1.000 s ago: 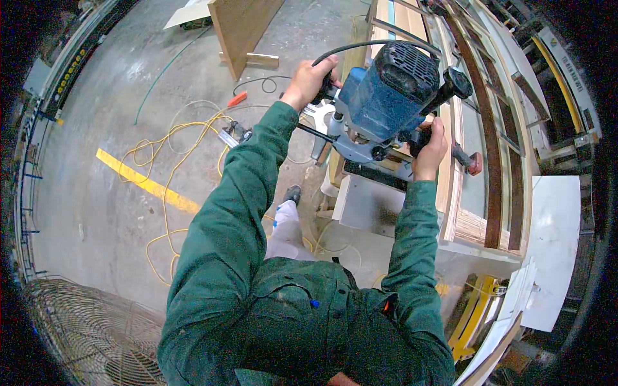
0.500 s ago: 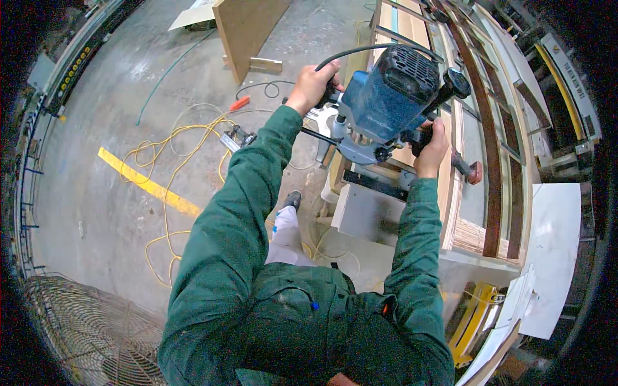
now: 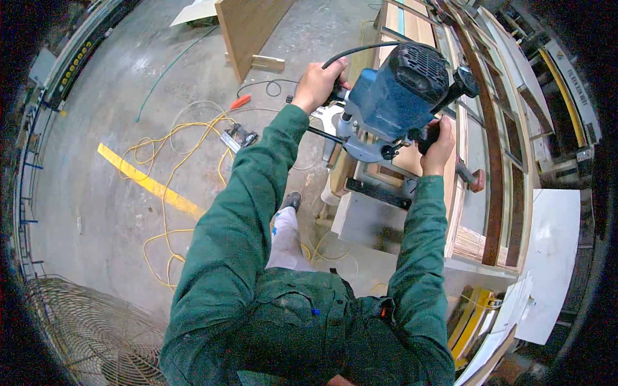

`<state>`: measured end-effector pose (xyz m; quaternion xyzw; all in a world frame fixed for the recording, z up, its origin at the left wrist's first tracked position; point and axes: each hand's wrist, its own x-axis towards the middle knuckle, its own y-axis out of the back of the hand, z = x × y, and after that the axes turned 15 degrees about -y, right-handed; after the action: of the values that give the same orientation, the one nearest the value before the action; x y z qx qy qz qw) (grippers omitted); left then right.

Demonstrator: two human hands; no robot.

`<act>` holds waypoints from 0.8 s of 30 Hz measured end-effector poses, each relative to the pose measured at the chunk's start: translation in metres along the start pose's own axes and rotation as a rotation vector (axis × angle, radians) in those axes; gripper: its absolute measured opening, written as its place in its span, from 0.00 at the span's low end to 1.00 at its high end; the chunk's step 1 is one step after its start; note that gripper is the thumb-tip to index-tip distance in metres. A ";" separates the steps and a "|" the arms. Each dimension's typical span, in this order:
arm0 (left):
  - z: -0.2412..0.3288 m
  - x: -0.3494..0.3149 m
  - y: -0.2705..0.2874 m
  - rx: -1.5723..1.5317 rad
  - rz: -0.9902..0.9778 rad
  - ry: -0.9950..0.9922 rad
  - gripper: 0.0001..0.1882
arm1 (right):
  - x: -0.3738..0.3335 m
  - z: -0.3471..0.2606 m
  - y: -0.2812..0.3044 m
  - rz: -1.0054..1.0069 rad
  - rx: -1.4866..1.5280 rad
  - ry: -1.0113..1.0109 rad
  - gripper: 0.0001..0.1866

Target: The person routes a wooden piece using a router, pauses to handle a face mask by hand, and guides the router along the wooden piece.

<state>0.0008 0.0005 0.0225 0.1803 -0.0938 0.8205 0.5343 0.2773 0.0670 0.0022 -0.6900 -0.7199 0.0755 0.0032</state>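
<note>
While the fingers of my left hand [image 3: 320, 85] and right hand [image 3: 439, 147] grasp its two side handles [image 3: 426, 137], one blue router [image 3: 394, 103], black vented top, is held far, right of centre; contact beneath unclear. Also: brown panel [image 3: 250, 32], standing, far left; yellow floor stripe [image 3: 145, 182], left; round wire guard [image 3: 96, 334], near left; white sheet [image 3: 550, 257], right.

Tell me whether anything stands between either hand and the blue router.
Nothing visible does: the left hand and right hand already hold the blue router by its black side handles. The black cable arches close by the left hand, but does not appear to block its grip.
</note>
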 end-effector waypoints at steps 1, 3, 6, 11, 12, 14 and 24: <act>-0.001 0.001 0.000 -0.025 0.007 -0.009 0.27 | 0.002 0.000 0.000 -0.022 -0.001 -0.001 0.28; -0.003 0.003 0.001 -0.036 0.010 -0.004 0.27 | 0.006 0.002 0.000 -0.048 -0.003 -0.005 0.28; -0.001 0.007 -0.002 -0.046 0.007 0.000 0.26 | 0.013 0.002 -0.001 -0.018 -0.001 0.042 0.27; -0.001 0.010 -0.003 -0.071 0.014 0.005 0.24 | 0.017 -0.003 -0.004 -0.063 0.022 -0.005 0.26; -0.002 0.011 -0.004 -0.053 0.013 0.007 0.24 | 0.019 -0.003 -0.004 -0.064 0.022 -0.006 0.26; -0.005 0.014 -0.004 -0.060 0.025 0.002 0.24 | 0.024 -0.002 -0.007 -0.065 0.022 0.005 0.25; -0.017 0.024 -0.009 -0.003 0.030 -0.084 0.24 | 0.045 -0.001 -0.006 -0.025 0.080 0.035 0.22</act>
<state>-0.0034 0.0309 0.0159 0.2125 -0.1200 0.8200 0.5178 0.2696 0.1115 -0.0003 -0.6814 -0.7247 0.0923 0.0442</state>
